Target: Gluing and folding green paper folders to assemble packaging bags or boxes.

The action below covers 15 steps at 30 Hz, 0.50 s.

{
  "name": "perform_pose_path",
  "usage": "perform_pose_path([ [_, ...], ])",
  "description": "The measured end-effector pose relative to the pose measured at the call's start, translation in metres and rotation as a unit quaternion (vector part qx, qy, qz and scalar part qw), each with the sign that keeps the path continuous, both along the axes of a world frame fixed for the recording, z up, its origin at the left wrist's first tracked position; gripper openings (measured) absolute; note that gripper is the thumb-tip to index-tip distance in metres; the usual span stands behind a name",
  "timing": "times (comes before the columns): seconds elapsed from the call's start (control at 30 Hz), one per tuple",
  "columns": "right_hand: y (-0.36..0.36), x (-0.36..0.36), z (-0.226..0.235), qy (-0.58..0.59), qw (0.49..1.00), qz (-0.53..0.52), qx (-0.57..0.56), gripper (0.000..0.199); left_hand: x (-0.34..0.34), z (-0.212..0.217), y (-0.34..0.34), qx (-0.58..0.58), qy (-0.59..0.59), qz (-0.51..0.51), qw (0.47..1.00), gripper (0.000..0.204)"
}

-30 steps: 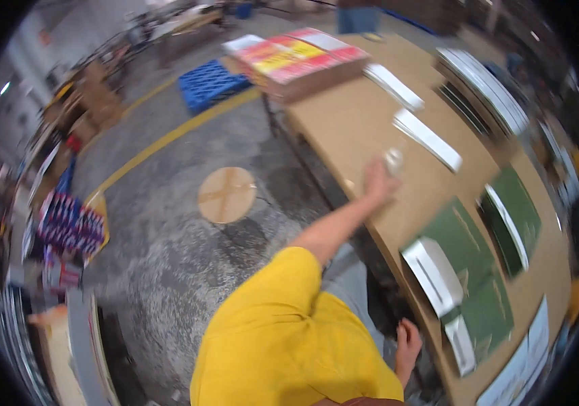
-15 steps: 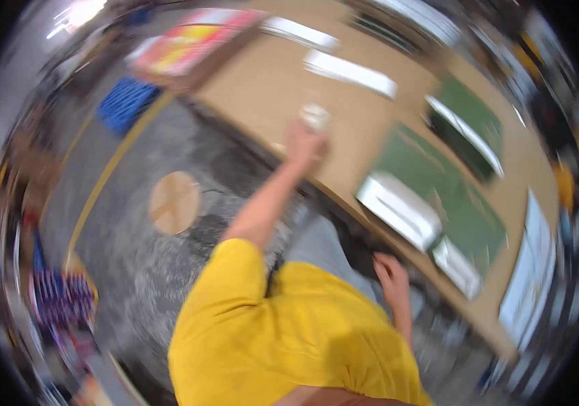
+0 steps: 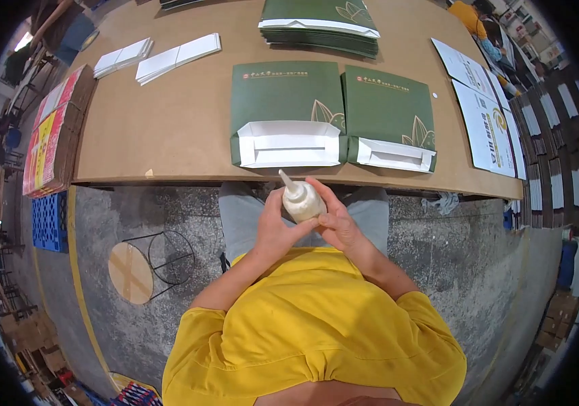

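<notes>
small whitish plastic squeeze bottle [image 3: 302,201] | clasped between left hand [image 3: 274,229] and right hand [image 3: 337,223] | nozzle apparently tilted up-left toward folded green paper bag [image 3: 287,111] on brown surface [image 3: 167,122]

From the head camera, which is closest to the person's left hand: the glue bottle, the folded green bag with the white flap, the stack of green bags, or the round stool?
1. Glue bottle: in the left hand itself.
2. Folded green bag: just ahead on the table edge.
3. Round stool: on the floor to the left.
4. Stack of green bags: far across the table.

Bare tabletop [image 3: 167,115] left of 2 green paper bags [image 3: 286,111], white sheets [image 3: 178,57] beyond.
</notes>
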State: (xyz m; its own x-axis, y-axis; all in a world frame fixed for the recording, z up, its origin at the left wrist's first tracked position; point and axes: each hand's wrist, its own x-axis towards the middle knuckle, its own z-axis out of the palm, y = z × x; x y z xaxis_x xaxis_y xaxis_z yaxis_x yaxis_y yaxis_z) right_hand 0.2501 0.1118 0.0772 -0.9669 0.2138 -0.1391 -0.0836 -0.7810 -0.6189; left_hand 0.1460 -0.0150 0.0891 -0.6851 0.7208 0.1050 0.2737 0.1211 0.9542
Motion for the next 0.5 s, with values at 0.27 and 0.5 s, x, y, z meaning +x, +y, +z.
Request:
perform_pose_path([
  [0.27,0.016,0.022,-0.017,-0.003,0.996,-0.084,0.0,0.076,-0.023,0.008,0.002,0.02,0.056,-0.069,0.996,0.049],
  [0.5,0.05,0.035,-0.018,0.023,0.985,-0.167,0.029,0.075,-0.147,-0.041,-0.001,0.048,0.053,0.22,0.973,0.025],
])
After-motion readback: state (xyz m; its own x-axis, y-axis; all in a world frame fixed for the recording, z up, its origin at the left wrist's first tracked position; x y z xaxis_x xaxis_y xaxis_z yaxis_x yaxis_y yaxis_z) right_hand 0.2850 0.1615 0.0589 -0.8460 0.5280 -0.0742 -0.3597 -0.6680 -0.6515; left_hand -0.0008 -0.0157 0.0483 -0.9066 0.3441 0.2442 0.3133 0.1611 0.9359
